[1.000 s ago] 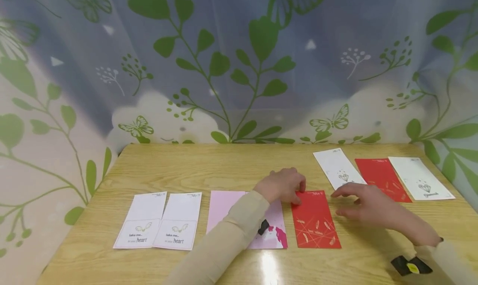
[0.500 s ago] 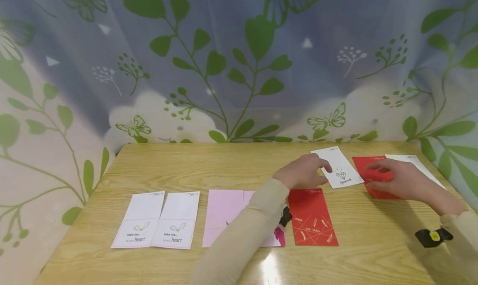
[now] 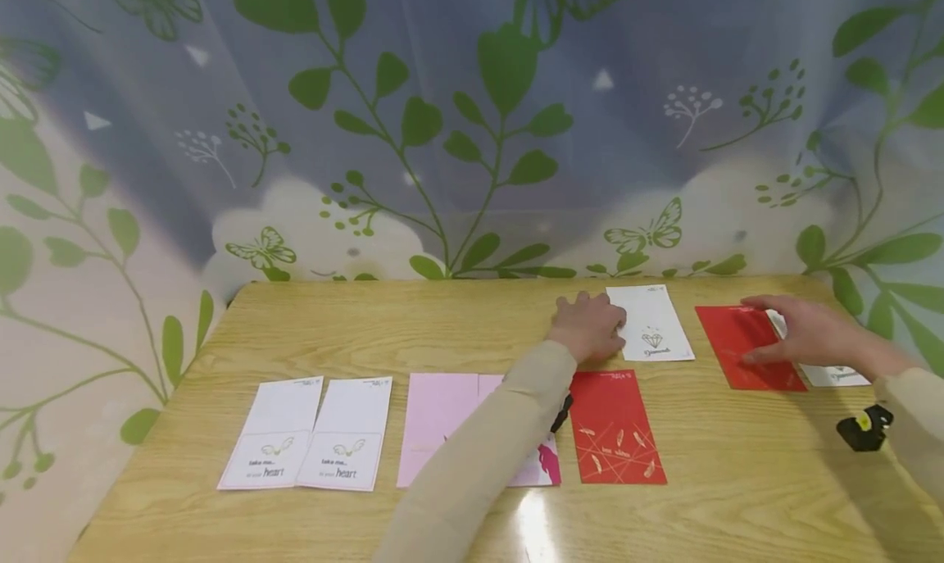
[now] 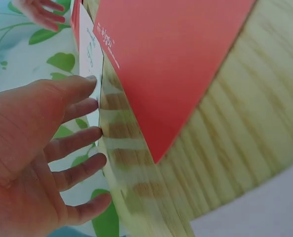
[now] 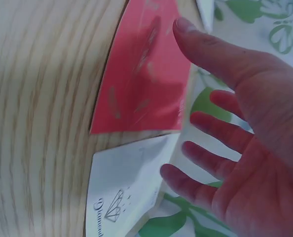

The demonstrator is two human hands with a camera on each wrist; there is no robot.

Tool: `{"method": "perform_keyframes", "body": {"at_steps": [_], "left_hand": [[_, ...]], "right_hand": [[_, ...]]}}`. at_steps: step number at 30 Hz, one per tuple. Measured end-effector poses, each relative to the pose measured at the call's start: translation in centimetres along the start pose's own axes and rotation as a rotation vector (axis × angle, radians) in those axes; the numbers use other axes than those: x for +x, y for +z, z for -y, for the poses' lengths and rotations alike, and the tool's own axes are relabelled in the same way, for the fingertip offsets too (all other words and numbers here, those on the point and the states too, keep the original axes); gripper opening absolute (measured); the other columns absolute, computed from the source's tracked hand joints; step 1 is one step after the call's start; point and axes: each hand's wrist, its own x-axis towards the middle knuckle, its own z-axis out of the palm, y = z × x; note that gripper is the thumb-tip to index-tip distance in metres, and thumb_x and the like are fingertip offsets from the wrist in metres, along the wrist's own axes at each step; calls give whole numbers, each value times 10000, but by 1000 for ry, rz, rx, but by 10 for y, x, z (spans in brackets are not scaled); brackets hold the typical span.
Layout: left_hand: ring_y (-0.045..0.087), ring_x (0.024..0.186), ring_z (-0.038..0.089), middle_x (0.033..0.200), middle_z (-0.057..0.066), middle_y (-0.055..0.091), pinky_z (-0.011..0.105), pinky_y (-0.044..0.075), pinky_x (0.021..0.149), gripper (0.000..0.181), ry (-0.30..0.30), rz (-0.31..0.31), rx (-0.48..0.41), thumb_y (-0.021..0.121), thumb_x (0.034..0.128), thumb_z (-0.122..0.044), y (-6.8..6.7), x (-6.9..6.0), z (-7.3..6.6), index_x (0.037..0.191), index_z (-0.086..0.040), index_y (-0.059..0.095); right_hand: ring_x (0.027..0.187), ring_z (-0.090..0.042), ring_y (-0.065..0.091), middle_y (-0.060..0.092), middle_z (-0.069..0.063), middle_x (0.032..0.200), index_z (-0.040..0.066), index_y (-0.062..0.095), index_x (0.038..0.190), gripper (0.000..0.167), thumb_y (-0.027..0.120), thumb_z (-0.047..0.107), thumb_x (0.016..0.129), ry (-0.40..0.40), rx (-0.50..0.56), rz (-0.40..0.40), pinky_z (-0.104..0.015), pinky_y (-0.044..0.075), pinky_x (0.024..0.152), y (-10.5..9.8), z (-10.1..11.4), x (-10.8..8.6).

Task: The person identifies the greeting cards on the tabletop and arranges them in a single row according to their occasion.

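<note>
My left hand (image 3: 587, 325) touches the left edge of a white card with a diamond print (image 3: 652, 321) in the back row. Its fingers are spread and only slightly bent in the left wrist view. Just in front of it lies a red card (image 3: 619, 432), also seen in the left wrist view as a red card (image 4: 161, 64). My right hand (image 3: 819, 333) reaches over another red card (image 3: 737, 342) at the right, beside a second white diamond card (image 5: 129, 177). The thumb is near the red card, and whether it touches cannot be told. That white card is mostly hidden in the head view.
Two white cards with heart lettering, a left one (image 3: 269, 436) and a right one (image 3: 345, 436), lie at the table's left. Pink cards (image 3: 438, 415) sit mid-table, partly under my left sleeve (image 3: 487, 448). A patterned curtain (image 3: 442, 137) hangs behind the wooden table (image 3: 332, 325).
My left hand moved from the front red card back to the white diamond card, which now lies straighter and slightly further left. My right hand moved right, over the back red card.
</note>
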Motion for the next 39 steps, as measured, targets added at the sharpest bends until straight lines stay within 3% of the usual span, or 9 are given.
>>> {"method": "perform_keyframes", "body": {"at_steps": [4, 10, 17, 23, 28, 30, 35, 39], "left_hand": [[512, 1159, 167, 1258, -65, 589, 506, 415, 1097, 201, -11, 2, -9, 567, 1020, -381, 0, 0, 3, 1189, -306, 646], [509, 1290, 168, 1385, -61, 558, 487, 416, 1114, 356, 14, -28, -108, 541, 1037, -376, 0, 1, -3, 1386, -327, 587], [559, 1267, 148, 1400, -71, 561, 384, 486, 993, 382, 71, -93, -222, 545, 1038, -398, -3, 4, -17, 1409, -312, 576], [577, 1247, 117, 1428, -80, 547, 329, 513, 984, 403, 78, -91, -315, 545, 1038, -408, -3, 6, -32, 1430, -313, 558], [579, 1220, 88, 1405, -98, 555, 260, 515, 963, 408, 74, -89, -310, 556, 1033, -426, -2, 8, -43, 1427, -319, 559], [582, 1197, 65, 1376, -96, 576, 209, 506, 935, 407, 93, -90, -322, 571, 1029, -417, 0, 10, -47, 1421, -308, 568], [590, 1136, 3, 1290, -103, 641, 97, 445, 901, 355, 185, -56, -504, 599, 1031, -324, 6, 19, -50, 1377, -244, 605], [593, 992, -3, 1164, -90, 669, 94, 432, 812, 293, 202, -62, -661, 612, 1030, -241, 9, 19, -52, 1323, -228, 626]], "right_hand": [[1194, -589, 509, 489, -414, 1379, -106, 458, 1422, 1043, 913, 482, 690, -4, -62, 18, -712, 462, 929, 2, -8, 5], [1237, -620, 420, 454, -423, 1396, -96, 512, 1385, 997, 917, 469, 670, -39, -91, 59, -784, 359, 990, 12, -11, 11], [1146, -486, 513, 567, -318, 1285, -92, 541, 1302, 959, 940, 476, 639, -62, -21, 80, -656, 464, 942, 16, 3, 9], [932, -335, 579, 614, -251, 1083, -148, 453, 1256, 1013, 979, 425, 606, -60, 17, -34, -514, 533, 820, 19, 14, -3], [942, -405, 586, 578, -282, 1093, -135, 434, 1246, 973, 1003, 303, 590, -86, 59, -202, -478, 549, 758, 31, 21, -21], [957, -429, 603, 561, -291, 1133, -127, 430, 1274, 979, 1008, 255, 583, -99, 87, -246, -405, 561, 707, 35, 24, -26], [879, -374, 649, 540, -275, 1146, -113, 401, 1335, 1021, 1011, 166, 565, -148, 117, -324, -228, 521, 587, 42, 33, -34], [818, -272, 650, 551, -248, 1140, -77, 421, 1339, 965, 995, 132, 591, -146, 150, -349, -209, 528, 571, 44, 40, -39]]}}
